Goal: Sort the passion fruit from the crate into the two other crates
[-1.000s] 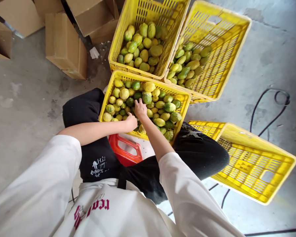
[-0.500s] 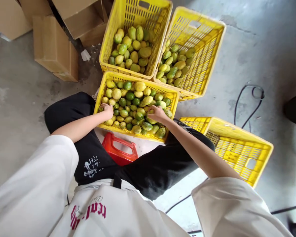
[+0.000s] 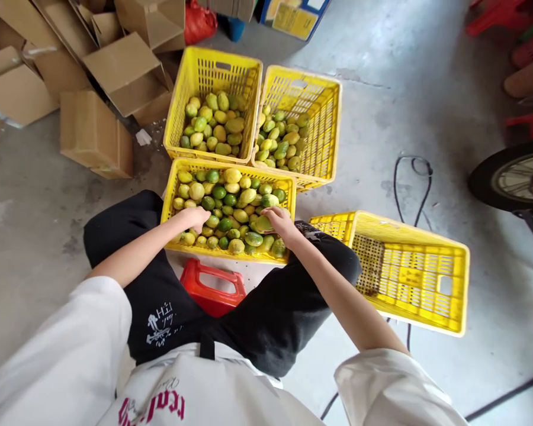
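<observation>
A shallow yellow crate [image 3: 166, 198] in front of my knees is filled with lemons [image 3: 196, 190], some yellow and some dark green. My left hand [image 3: 197, 219] is over the crate's left half, its fingers curled down at the fruit. Whether a lemon is in those fingers is hidden. On the right side, my right hand [image 3: 281, 222] has its fingers closed around a large yellow-green lemon [image 3: 262, 224], low over the other fruit.
Two deeper yellow crates, one on the left [image 3: 171, 130] and one on the right [image 3: 333, 136], hold more lemons behind. Another yellow crate [image 3: 426, 278] lies by my right knee. A red stool [image 3: 213, 296], cardboard boxes [image 3: 93, 133], a black cable [image 3: 397, 183] and a wheel [image 3: 515, 177] surround me.
The view has tilted up, showing more floor and boxes. My left hand has moved inward from the crate's left edge. My right hand now has a large yellow-green lemon raised among the fruit.
</observation>
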Demonstrator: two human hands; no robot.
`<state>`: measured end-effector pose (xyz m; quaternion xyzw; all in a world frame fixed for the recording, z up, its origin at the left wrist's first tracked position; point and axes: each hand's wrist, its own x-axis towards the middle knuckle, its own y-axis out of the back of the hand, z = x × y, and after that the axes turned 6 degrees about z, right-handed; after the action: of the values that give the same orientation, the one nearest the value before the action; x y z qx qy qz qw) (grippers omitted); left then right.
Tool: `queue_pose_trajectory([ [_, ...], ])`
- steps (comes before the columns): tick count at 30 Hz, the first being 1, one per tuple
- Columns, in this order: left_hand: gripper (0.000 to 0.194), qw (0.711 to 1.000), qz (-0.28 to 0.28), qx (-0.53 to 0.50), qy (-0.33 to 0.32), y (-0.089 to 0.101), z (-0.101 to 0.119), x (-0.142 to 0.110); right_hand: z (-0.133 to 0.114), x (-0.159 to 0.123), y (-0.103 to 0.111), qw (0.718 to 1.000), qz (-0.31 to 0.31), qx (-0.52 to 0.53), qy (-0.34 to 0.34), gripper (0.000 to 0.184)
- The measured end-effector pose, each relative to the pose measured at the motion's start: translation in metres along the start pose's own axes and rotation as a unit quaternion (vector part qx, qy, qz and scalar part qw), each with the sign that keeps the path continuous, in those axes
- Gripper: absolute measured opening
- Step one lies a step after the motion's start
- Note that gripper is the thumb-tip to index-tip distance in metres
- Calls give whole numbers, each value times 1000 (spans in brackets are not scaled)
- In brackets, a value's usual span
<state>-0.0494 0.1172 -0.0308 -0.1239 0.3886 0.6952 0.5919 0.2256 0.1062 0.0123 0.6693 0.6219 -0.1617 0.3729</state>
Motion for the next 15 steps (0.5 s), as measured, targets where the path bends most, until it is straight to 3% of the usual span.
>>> queue_pose_trajectory([
  [2, 36, 977, -125, 160, -63, 18, 22, -5, -6, 2, -9, 1000, -27, 11, -2, 14],
  [4, 43, 944, -198, 224, -143, 34, 45, -11, -11, 5, -16, 995, -85, 57, 9, 18],
  [7, 45, 941, -208, 163, -210, 45, 68, -20, -15, 10, -21, 978, -146, 148, 33, 8],
  [9, 48, 951, -198, 90, -220, 44, 74, -26, -15, 13, -22, 967, -154, 199, 40, 15],
  [12, 64, 962, -186, -27, -196, 35, 69, -36, -14, 19, -21, 956, -142, 254, 48, 33],
  [15, 73, 964, -201, -124, -121, 25, 54, -49, -13, 24, -19, 957, -125, 255, 63, 32],
])
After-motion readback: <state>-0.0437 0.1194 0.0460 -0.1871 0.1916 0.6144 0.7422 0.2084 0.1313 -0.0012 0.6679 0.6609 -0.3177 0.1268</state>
